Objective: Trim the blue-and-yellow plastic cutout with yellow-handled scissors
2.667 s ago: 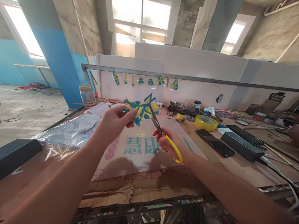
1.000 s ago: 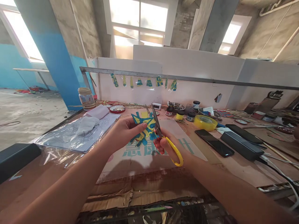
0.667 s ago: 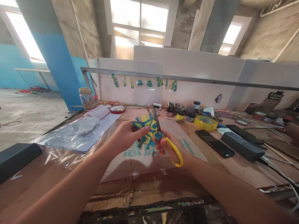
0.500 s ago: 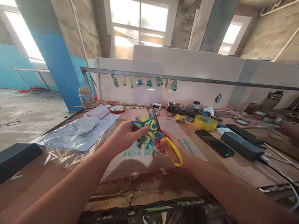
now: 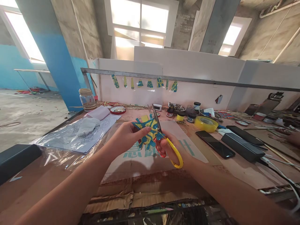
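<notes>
My left hand point(image 5: 127, 136) pinches a blue-and-yellow patterned cutout point(image 5: 147, 132) with a jagged outline, the thumb lying on its face. My right hand point(image 5: 170, 143) is wrapped round the handles of a pair of scissors point(image 5: 175, 153) with yellow and red grips. The scissor blades point up and away from me, slightly parted, at the right edge of the cutout. Below both hands lies a pale sheet point(image 5: 182, 136) with teal characters, partly covered by the hands and their shadow.
Several blue-and-yellow pieces point(image 5: 140, 83) hang from a metal bar. Clear tape point(image 5: 206, 124), a phone point(image 5: 215, 144) and a black power adapter point(image 5: 242, 146) lie to the right, with paint jars point(image 5: 180, 116) behind. Plastic-covered drawings point(image 5: 70, 137) and a glass jar point(image 5: 87, 101) are at left. Another person's hand point(image 5: 294, 137) shows at far right.
The scissor blades stand closer together than before and have shifted slightly. My left hand keeps its hold on the cutout. The other person's hand at far right has moved down and outward.
</notes>
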Motion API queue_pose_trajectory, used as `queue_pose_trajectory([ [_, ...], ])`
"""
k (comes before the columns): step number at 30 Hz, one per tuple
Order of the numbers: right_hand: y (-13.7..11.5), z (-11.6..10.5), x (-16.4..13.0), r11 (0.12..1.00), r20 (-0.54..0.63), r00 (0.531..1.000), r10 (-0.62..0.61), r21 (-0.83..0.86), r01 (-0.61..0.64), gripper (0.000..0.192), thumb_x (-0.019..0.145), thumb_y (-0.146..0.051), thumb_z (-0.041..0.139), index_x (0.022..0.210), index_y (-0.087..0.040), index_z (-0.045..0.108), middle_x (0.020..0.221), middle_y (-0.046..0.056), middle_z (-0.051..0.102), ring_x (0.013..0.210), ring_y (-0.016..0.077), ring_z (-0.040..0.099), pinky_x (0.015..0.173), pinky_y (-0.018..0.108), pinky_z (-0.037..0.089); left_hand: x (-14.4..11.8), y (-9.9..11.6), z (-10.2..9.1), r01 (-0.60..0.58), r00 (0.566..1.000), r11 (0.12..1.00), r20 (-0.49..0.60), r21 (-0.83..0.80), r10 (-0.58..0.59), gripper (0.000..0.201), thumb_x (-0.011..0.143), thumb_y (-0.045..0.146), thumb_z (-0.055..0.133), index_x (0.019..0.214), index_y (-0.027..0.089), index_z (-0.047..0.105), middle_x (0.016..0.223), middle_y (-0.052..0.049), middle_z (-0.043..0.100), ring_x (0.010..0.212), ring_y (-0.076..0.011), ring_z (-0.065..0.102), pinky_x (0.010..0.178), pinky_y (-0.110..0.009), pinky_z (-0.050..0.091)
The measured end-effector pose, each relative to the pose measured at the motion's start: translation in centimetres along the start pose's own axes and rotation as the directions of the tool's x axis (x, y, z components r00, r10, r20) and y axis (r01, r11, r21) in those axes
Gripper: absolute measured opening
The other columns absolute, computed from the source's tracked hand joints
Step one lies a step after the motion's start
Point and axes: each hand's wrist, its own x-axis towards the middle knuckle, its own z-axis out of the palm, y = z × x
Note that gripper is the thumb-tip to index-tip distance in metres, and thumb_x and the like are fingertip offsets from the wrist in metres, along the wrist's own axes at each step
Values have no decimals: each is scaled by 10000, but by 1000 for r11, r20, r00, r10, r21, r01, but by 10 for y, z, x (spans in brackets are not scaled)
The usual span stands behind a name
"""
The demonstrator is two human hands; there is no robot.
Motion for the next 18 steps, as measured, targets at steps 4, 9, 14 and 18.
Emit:
queue_pose_trajectory([
  [4, -1, 1, 2, 1000, -18, 1000, -5, 24, 6, 709, 645, -818, 697, 982, -226, 499, 768, -36, 445, 523, 65, 322, 418, 206, 300, 0, 1, -2, 17, 999, 993, -38, -118, -22, 427, 779, 585, 742, 892, 173, 748, 786, -42, 750, 651, -155, 654, 573, -240, 509],
  [9, -3, 1, 0, 999, -2, 1000, -20, 27, 20, 706, 661, -820, 682, 1006, -220, 547, 773, -41, 449, 512, 59, 326, 413, 197, 299, 0, 8, -7, -23, 994, 983, -113, -181, 2, 384, 782, 551, 762, 888, 184, 729, 763, -17, 722, 588, -115, 621, 541, -210, 492],
  [14, -7, 0, -2, 999, 5, 999, -32, -11, 32, 690, 684, -816, 669, 997, -213, 554, 763, -45, 422, 519, 60, 325, 432, 208, 303, 1, 10, -11, -59, 974, 988, -224, -140, 26, 334, 761, 507, 797, 820, 192, 707, 646, 31, 648, 493, -82, 573, 468, -182, 455],
  [18, -9, 0, -2, 999, -6, 1000, -23, -35, 23, 688, 683, -818, 663, 984, -209, 559, 755, -46, 412, 546, 71, 336, 462, 220, 320, 1, 12, -13, -42, 957, 991, -290, -129, 3, 354, 712, 490, 830, 893, 207, 718, 590, 63, 591, 413, -65, 503, 375, -171, 386],
])
